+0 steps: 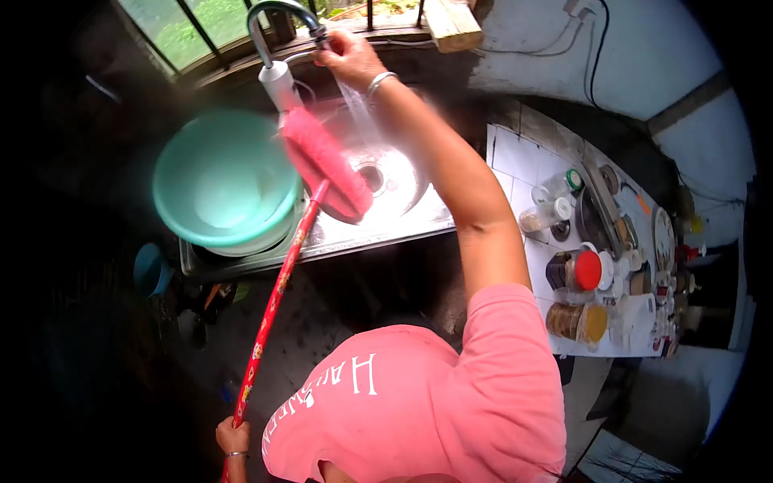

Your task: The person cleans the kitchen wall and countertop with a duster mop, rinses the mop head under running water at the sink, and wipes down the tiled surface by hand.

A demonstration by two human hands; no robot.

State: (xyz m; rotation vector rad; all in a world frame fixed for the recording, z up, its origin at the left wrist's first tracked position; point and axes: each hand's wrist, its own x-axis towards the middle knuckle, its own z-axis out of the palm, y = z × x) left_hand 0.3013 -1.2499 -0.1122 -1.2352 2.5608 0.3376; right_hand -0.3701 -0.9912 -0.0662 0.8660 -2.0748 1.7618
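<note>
over the open sink bowl [405,187], right hand [352,61] grips faucet [255,39]; outside the rim [386,238], left hand [233,437] grips red pole [278,308].

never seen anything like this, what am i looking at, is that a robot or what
No robot: these are a person's two bare hands, in one picture from a camera worn on the head, looking forward and down. The left hand holds a mop by its red pole, with the pink head over the sink. The right hand is closed at the tip of the tap, and water runs down into the sink. A green bowl sits at the sink's left side. On the right, jars are on a white counter.
</note>
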